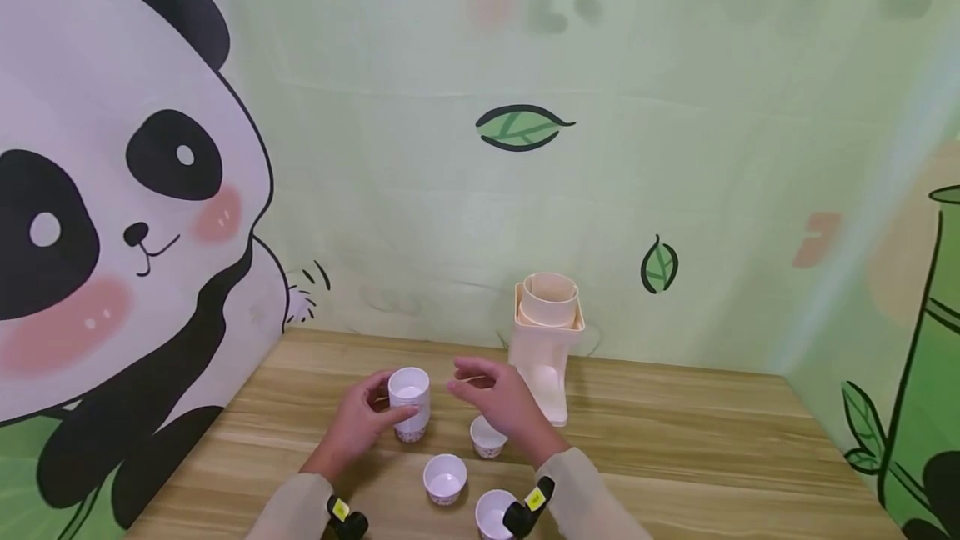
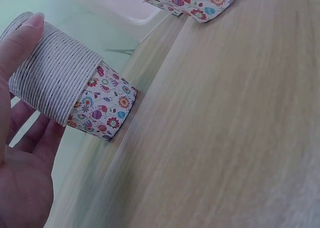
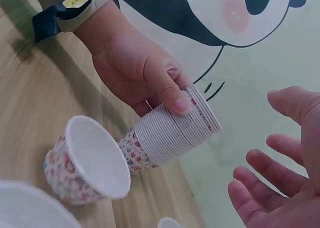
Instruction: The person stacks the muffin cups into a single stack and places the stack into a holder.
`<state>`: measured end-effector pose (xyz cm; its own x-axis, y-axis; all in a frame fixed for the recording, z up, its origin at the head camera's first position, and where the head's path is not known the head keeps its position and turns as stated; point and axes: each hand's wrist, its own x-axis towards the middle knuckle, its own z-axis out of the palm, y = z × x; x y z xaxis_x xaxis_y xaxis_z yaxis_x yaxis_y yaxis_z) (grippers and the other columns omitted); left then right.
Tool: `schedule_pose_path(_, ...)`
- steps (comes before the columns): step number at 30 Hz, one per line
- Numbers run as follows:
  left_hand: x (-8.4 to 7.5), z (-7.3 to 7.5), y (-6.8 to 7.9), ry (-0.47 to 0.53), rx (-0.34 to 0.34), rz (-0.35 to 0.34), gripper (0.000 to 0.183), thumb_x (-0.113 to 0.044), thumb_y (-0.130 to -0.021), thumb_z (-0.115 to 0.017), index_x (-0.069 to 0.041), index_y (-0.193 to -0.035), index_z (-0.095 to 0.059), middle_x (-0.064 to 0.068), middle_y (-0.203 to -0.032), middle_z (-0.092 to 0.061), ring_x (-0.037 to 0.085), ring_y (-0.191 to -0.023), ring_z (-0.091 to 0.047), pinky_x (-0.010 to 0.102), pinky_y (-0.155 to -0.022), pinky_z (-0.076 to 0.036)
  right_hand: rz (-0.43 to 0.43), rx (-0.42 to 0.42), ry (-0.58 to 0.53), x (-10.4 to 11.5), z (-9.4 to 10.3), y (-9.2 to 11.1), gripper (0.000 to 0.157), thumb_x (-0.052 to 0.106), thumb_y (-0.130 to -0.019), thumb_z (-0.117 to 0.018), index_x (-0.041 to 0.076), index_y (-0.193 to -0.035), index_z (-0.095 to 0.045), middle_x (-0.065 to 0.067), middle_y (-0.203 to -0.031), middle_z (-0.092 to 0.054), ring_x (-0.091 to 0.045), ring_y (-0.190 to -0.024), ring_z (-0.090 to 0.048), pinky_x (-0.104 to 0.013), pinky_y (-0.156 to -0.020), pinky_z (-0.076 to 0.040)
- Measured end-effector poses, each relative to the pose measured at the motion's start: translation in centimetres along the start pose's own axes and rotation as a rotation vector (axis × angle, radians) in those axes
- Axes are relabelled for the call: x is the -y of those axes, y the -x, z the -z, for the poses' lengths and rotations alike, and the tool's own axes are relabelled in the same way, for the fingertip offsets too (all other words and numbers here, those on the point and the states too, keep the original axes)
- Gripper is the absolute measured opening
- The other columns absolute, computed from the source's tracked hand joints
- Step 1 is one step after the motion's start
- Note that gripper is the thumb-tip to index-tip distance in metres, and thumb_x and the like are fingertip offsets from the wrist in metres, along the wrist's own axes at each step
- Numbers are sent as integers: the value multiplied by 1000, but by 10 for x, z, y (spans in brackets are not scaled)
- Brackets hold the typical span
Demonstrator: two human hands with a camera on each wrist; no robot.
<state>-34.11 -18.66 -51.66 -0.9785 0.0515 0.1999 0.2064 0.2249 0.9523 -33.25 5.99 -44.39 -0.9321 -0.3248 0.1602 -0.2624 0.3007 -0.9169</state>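
A tall stack of nested paper baking cups (image 1: 409,402), white inside with a flowered outer wall, stands upright on the table at left of centre. My left hand (image 1: 360,419) grips it, thumb on the near side and fingers around the far side. In the left wrist view, the many rims of the stack (image 2: 55,70) show above one flowered base. My right hand (image 1: 498,398) is to the right of the stack and apart from it, its fingers spread and loosely bent around nothing. Below that hand sits a single paper cup (image 1: 488,440).
Two more single cups stand nearer to me, one at the middle (image 1: 445,480) and another cup (image 1: 493,513) partly behind the right wrist strap. A pale pink stand with a round holder (image 1: 543,348) rises behind my right hand, near the panda-printed backdrop (image 1: 420,190).
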Motion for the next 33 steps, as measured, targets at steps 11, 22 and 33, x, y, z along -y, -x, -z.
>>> schedule_pose_path(11, 0, 0, 0, -16, 7, 3, 58, -15, -82, -87, -7, -135, -63, 15, -123, -70, 27, -116, -66, 39, -103, -55, 46, -49, -52, -8, 17, 37, 33, 24, -95, -74, 5, -122, -72, -13, -115, -75, -20, -101, -72, -23, -85, -58)
schedule_pose_path(22, 4, 4, -1, -25, 3, 29, 61, -21, -81, -89, -10, -134, -63, 11, -123, -70, 26, -115, -66, 40, -103, -55, 9, -51, -101, -21, 26, 71, 35, 20, -94, -75, -1, -122, -71, -19, -118, -74, -16, -100, -71, -18, -84, -56)
schedule_pose_path(33, 4, 2, -1, -24, 6, 31, 61, -21, -81, -89, -10, -135, -63, 11, -121, -71, 26, -114, -67, 40, -102, -56, 55, 38, -102, -38, 28, 102, 39, 17, -90, -79, -5, -121, -69, -26, -122, -71, -15, -105, -71, -24, -91, -57)
